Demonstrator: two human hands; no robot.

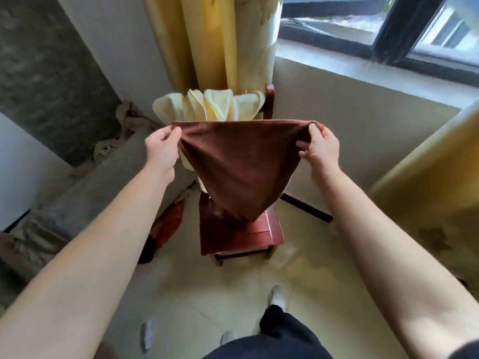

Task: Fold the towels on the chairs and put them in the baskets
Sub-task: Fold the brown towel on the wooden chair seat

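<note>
Two hands hold one brown towel (233,161) spread in the air over the chair (241,237). The left hand (162,149) pinches one top corner and the right hand (320,146) pinches the other, so the top edge runs taut between them. The cloth below sags to a point over the seat; whether it touches the wood cannot be told.

It looks soft, light and limp, with a napped surface that should not slip from a pinch. It will not hold a crease unaided, so the corners are the best hold, and the seat is probably the best place to flatten each fold.

Yellow towels (207,104) hang bunched over the chair back just behind the brown towel and could snag on a forward swing. A curtain (207,35) hangs close behind the chair, a sofa (77,177) stands to the left and a wall (350,125) to the right. Open floor (207,294) lies between the person and the chair. No basket is in view.
</note>
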